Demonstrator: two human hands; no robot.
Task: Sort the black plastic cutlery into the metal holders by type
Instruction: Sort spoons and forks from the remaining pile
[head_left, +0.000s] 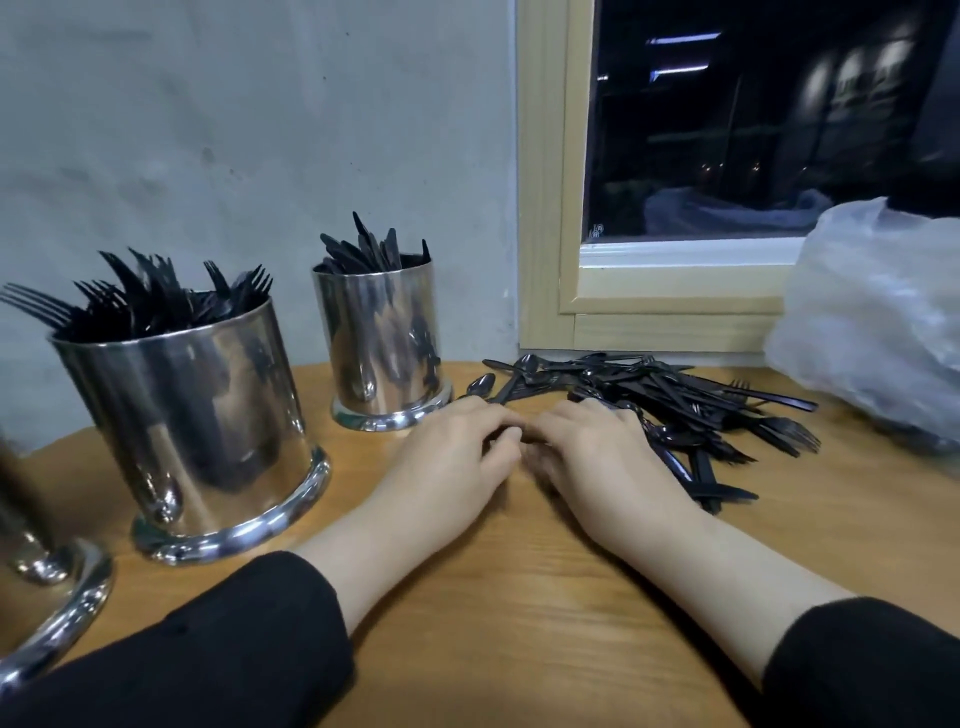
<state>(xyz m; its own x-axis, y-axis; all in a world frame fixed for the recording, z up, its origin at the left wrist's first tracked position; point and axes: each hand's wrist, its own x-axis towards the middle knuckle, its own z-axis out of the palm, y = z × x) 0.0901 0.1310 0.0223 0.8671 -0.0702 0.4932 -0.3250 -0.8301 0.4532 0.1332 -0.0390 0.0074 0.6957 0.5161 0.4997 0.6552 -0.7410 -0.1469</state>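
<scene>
At the centre of the frame the left hand (457, 452) and right hand (597, 452) lie knuckles-up on the wooden table (519, 597), fingertips meeting at the near edge of the loose cutlery pile (675, 410). Their fingers are curled under, and I cannot tell whether either holds anything. At left stand the fork holder (192, 431) and, behind it, the knife holder (382, 343).
</scene>
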